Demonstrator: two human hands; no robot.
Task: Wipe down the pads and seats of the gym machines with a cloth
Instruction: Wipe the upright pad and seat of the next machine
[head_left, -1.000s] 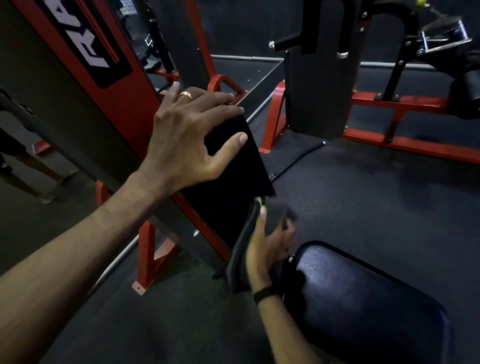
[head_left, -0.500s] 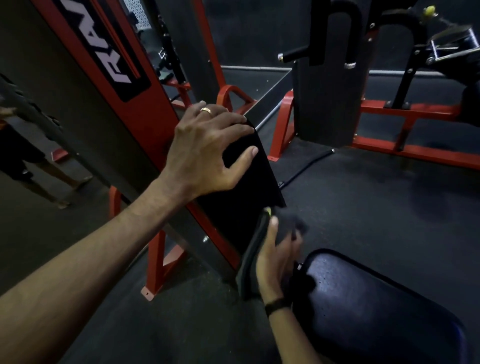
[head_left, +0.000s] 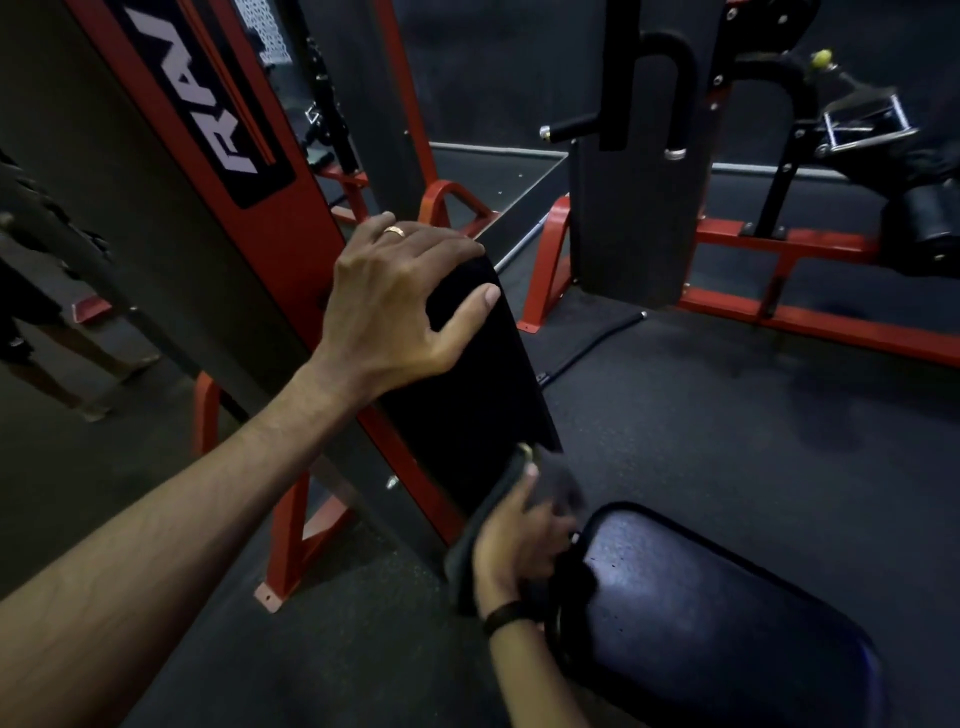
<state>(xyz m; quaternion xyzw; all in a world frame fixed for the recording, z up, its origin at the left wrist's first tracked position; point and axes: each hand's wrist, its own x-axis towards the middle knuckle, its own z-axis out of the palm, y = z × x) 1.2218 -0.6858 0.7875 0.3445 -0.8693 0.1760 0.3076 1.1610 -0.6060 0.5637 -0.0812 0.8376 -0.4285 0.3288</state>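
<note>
Red frame (head_left: 291, 228) reads "RA" — left hand (head_left: 395, 306) grips back pad (head_left: 467, 395).

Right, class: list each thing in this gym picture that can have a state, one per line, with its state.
left hand: fingers curled over the top of the back pad, gripping it
back pad: upright, tilted back against the red frame
right hand: holding the cloth at the pad's lower edge
cloth: dark, bunched, pressed to the pad's bottom
seat: bare, nothing resting on it
</note>
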